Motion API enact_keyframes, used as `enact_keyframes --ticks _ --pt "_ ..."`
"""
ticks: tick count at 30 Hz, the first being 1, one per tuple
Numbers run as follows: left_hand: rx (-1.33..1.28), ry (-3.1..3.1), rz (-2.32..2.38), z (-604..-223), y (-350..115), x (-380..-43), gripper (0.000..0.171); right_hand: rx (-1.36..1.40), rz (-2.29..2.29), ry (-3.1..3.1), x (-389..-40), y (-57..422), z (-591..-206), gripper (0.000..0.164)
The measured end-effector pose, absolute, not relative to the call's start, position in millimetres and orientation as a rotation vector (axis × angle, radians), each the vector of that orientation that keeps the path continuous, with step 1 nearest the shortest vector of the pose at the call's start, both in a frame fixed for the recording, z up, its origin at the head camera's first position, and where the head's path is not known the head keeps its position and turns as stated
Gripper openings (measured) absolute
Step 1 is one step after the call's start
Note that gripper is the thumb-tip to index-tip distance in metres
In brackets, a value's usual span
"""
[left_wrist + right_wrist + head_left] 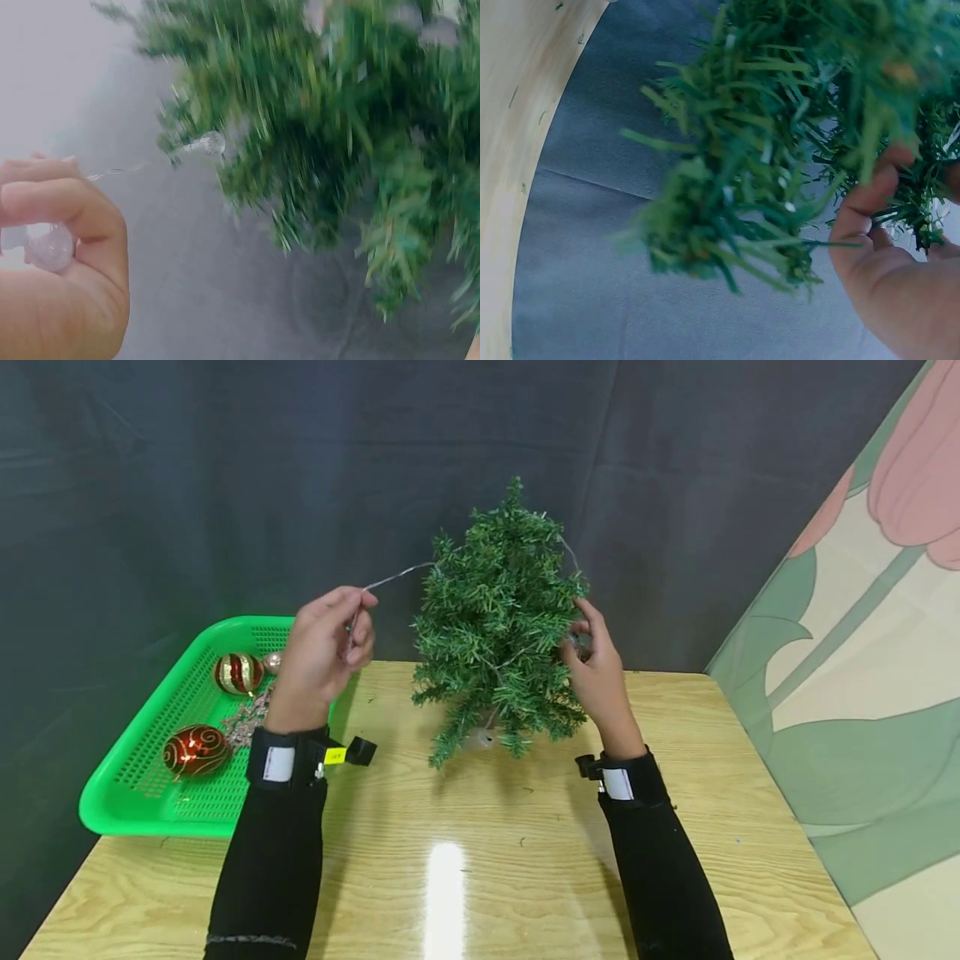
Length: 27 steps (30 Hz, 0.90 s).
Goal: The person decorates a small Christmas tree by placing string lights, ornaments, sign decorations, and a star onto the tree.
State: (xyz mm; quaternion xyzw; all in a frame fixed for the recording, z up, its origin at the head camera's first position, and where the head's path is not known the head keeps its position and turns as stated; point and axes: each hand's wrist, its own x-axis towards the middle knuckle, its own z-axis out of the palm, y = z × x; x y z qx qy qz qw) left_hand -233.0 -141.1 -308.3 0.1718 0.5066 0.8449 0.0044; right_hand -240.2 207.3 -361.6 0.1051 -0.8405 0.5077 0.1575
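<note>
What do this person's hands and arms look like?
The left hand and right hand are ungloved. The sleeves are black, the left one crossed by a greyish band. Each black wrist strap has a white patch and a small dark block; the left one shows a yellow label.

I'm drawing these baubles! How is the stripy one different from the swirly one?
The stripy bauble has wide gold bands; the swirly bauble has thin gold curls. The stripy bauble looks smaller, the swirly bauble bigger and longer. Both are red and gold, in the green basket.
</note>
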Motion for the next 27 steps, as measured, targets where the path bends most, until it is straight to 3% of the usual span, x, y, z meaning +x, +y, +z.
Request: enact_keyframes --ticks 9,19,23,27 --pt "0.878 1.852 2.600 -307.3 -107.0 -179.5 0.040 0.255 1.347 -2.336 -234.3 196.5 -373.9 0.059" --pt "1.006 2.147 2.433 -219.2 -66.4 -210.9 0.040 0.242 1.332 -2.327 -233.9 195.6 -371.9 0.061" --pt "1.070 2.603 1.964 -208.9 -53.8 -212.9 0.039 0.239 1.329 -2.332 -235.2 194.7 -370.4 0.060" --pt "1.180 3.214 1.126 -221.9 -40.2 -196.7 0.036 0.245 1.322 -2.340 -236.5 192.7 -369.8 0.058"
